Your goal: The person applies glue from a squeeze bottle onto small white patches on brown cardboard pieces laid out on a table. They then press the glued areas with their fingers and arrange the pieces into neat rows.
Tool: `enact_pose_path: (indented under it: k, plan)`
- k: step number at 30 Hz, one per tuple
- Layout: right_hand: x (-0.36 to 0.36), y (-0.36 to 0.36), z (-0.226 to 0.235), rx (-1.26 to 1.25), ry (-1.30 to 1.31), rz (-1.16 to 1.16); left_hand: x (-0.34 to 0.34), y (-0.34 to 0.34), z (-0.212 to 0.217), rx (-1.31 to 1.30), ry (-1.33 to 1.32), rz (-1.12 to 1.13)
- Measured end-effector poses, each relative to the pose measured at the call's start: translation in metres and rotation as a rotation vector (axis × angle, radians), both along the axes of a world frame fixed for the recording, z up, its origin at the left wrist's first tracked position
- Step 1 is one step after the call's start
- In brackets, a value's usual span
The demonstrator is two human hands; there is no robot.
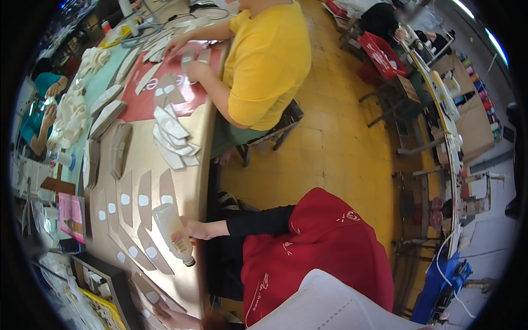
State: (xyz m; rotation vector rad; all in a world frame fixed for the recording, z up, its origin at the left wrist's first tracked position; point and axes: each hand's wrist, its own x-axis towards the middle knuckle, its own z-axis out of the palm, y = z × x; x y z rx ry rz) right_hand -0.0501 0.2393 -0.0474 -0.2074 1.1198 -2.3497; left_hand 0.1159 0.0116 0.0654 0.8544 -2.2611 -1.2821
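My right hand (pixel 190 229), below a black sleeve, is closed around a translucent bottle (pixel 168 220). The bottle tilts over the table edge with its dark cap pointing down and toward me. Low in the picture, my left hand (pixel 170 317) lies with fingers stretched out beside a taupe cut piece (pixel 144 283) bearing a white patch; part of this hand is dim. Rows of similar taupe pieces (pixel 144 201), each with a small white patch, lie flat on the brown tabletop (pixel 190 187) beyond the bottle.
A co-worker in a yellow shirt (pixel 269 66) handles pieces on a red sheet (pixel 132 102). White pieces (pixel 170 137) and bundled taupe stacks (pixel 120 148) lie between us. A dark-framed box (pixel 113 275) stands near my left hand. Another person in teal (pixel 41 124) works across the table.
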Motion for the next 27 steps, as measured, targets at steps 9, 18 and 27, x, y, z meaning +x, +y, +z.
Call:
enact_pose_path:
  k: [9, 18, 27]
  plan:
    - [0.007, 0.012, 0.011, -0.29, -0.188, -0.007, -0.035, 0.016, -0.053, 0.601, 0.012, -0.107]
    - [0.005, 0.006, 0.01, -0.202, -0.171, -0.027, -0.037, 0.044, -0.061, 0.57, -0.206, -0.093]
    - [0.003, 0.004, 0.006, -0.151, -0.14, -0.003, -0.055, 0.051, -0.068, 0.362, -0.245, -0.071]
